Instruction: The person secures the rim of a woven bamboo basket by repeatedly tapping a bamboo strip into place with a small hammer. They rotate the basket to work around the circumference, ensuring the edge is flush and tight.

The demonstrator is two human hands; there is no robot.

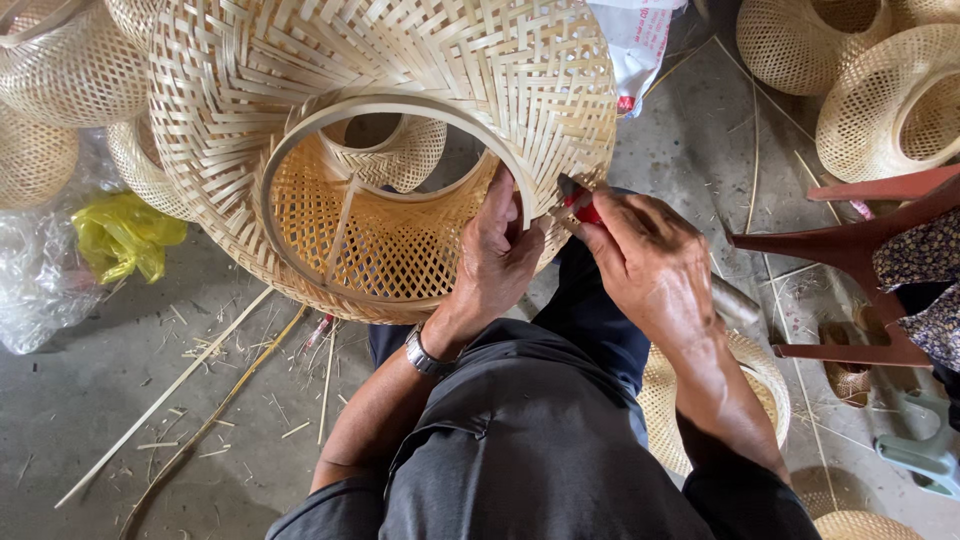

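Note:
A large woven bamboo lampshade (pixel 380 60) is held up in front of me, its round rim (pixel 300 130) facing me and the open lattice inside showing. My left hand (pixel 497 255) grips the rim at its right side, thumb over the hoop; a wristwatch (pixel 427 355) is on that wrist. Just right of it, my right hand (pixel 645 265) is closed on a red-handled tool (pixel 582 207), whose dark tip touches the shade's edge near the left hand's fingers.
More woven shades lie at the top left (pixel 60 70), top right (pixel 890 95) and under my right arm (pixel 760 375). A yellow plastic bag (pixel 125 235) and clear plastic lie left. Bamboo strips (pixel 170 395) litter the concrete floor. A dark red plastic stool (pixel 860 250) stands right.

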